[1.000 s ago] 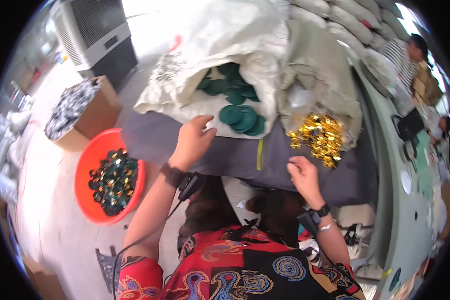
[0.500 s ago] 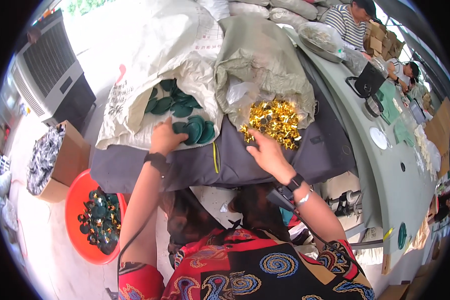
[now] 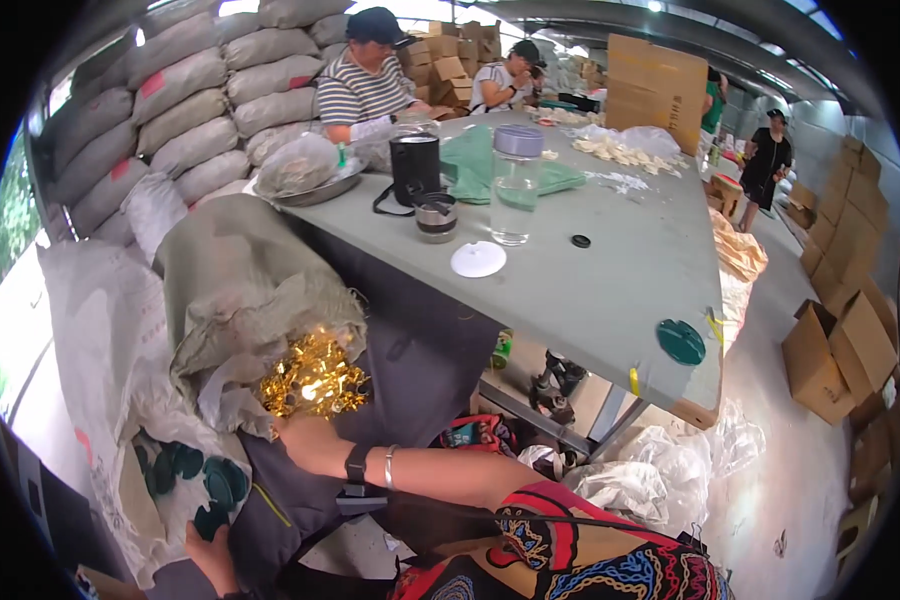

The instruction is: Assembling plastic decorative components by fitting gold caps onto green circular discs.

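One flat, dark-green disc (image 3: 211, 517) sits pinched between the fingers of the left hand (image 3: 208, 556), beside the white woven sack (image 3: 95, 345); the right hand (image 3: 312, 446) meets small shiny gold pieces (image 3: 315, 380), its grip impossible to tell. One disc is taken; much seems left.

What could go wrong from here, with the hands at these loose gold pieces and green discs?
The gold pieces lie loose at the olive sack's mouth, so the right hand might scatter some. The green disc at the left hand's fingers could slip away. The clear bottle stands upright on the table and might tip if bumped.
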Available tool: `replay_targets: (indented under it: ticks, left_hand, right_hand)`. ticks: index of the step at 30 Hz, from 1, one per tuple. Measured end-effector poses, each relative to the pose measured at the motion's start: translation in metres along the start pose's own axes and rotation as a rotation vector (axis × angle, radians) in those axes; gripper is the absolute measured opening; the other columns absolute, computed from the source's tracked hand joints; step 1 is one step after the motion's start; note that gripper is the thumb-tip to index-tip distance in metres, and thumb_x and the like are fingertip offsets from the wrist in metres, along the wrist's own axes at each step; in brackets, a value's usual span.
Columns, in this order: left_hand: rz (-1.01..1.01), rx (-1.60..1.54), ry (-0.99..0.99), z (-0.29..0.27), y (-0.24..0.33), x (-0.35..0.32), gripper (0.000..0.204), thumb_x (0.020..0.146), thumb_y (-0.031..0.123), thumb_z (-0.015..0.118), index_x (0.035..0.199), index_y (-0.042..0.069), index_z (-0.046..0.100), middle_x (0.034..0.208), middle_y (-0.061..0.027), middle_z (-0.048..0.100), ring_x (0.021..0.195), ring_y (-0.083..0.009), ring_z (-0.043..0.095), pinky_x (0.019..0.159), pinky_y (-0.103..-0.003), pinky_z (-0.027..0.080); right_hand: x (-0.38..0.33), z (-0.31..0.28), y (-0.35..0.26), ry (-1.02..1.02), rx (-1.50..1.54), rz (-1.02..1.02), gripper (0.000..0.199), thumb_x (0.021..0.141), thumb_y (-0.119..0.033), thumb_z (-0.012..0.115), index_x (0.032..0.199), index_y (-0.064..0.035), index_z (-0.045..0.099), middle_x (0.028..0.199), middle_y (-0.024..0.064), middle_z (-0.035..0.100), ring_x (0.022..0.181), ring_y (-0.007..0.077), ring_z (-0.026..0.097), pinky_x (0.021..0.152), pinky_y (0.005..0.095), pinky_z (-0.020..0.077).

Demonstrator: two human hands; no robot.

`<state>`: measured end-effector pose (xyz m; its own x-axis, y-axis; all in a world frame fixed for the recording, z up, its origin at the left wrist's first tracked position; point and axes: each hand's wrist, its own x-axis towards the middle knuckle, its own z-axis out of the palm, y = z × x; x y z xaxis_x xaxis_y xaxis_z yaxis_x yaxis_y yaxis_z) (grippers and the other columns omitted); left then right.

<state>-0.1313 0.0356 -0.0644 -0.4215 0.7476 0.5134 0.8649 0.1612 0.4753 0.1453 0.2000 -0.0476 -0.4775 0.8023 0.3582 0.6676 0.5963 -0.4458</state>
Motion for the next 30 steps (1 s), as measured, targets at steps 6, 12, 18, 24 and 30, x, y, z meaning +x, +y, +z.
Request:
replay_targets:
  ticks: [6, 12, 18, 24, 30]
  left_hand:
    - [-0.023, -0.24, -0.125, -0.002, 0.002, -0.012, 0.019, 0.075, 0.001, 0.064, 0.092, -0.007, 0.061, 0.076, -0.0179, 0.063, 0.069, -0.0294, 0.06, 0.07, -0.037, 0.047]
    - [-0.007, -0.331, -0.005, -0.003, 0.02, -0.022, 0.016, 0.08, -0.001, 0.06, 0.093, -0.008, 0.062, 0.076, -0.0133, 0.065, 0.069, -0.025, 0.061, 0.071, -0.036, 0.047]
    - [-0.523, -0.768, -0.207, -0.032, 0.107, -0.042, 0.016, 0.087, 0.005, 0.057, 0.099, -0.003, 0.064, 0.081, -0.0046, 0.066, 0.073, -0.0144, 0.061, 0.061, -0.028, 0.05]
    - [-0.48, -0.938, -0.473, -0.037, 0.176, -0.061, 0.024, 0.088, 0.007, 0.056, 0.109, -0.002, 0.061, 0.092, -0.0024, 0.064, 0.072, -0.0068, 0.059, 0.057, -0.022, 0.05]
    - [-0.422, -1.052, -0.467, -0.032, 0.202, -0.07, 0.021, 0.087, 0.0, 0.054, 0.107, -0.005, 0.061, 0.081, -0.0025, 0.062, 0.061, -0.007, 0.056, 0.052, -0.022, 0.048]
  right_hand:
    - [-0.028, -0.024, 0.006, -0.007, -0.067, -0.142, 0.02, 0.082, -0.003, 0.055, 0.099, 0.0058, 0.059, 0.087, 0.0235, 0.064, 0.083, 0.0363, 0.067, 0.072, 0.0429, 0.0551]
    - [-0.031, -0.023, 0.017, -0.002, -0.171, -0.233, 0.015, 0.082, -0.003, 0.055, 0.094, 0.0047, 0.059, 0.088, 0.0223, 0.062, 0.082, 0.0341, 0.066, 0.07, 0.0407, 0.0548]
    - [-0.041, -0.049, 0.012, -0.065, 0.229, -0.226, 0.016, 0.079, -0.012, 0.064, 0.091, -0.0009, 0.061, 0.087, 0.0219, 0.06, 0.083, 0.0399, 0.059, 0.075, 0.047, 0.0481]
    - [-0.083, -0.078, -0.03, -0.354, 0.998, -0.048, 0.019, 0.092, -0.005, 0.056, 0.111, -0.0017, 0.055, 0.084, 0.0046, 0.062, 0.072, 0.0084, 0.06, 0.064, 0.0257, 0.0524]
    - [-0.093, -0.093, -0.04, -0.394, 0.874, -0.202, 0.025, 0.092, -0.001, 0.052, 0.116, -0.0008, 0.048, 0.09, 0.0108, 0.06, 0.072, 0.0185, 0.063, 0.066, 0.0312, 0.0525]
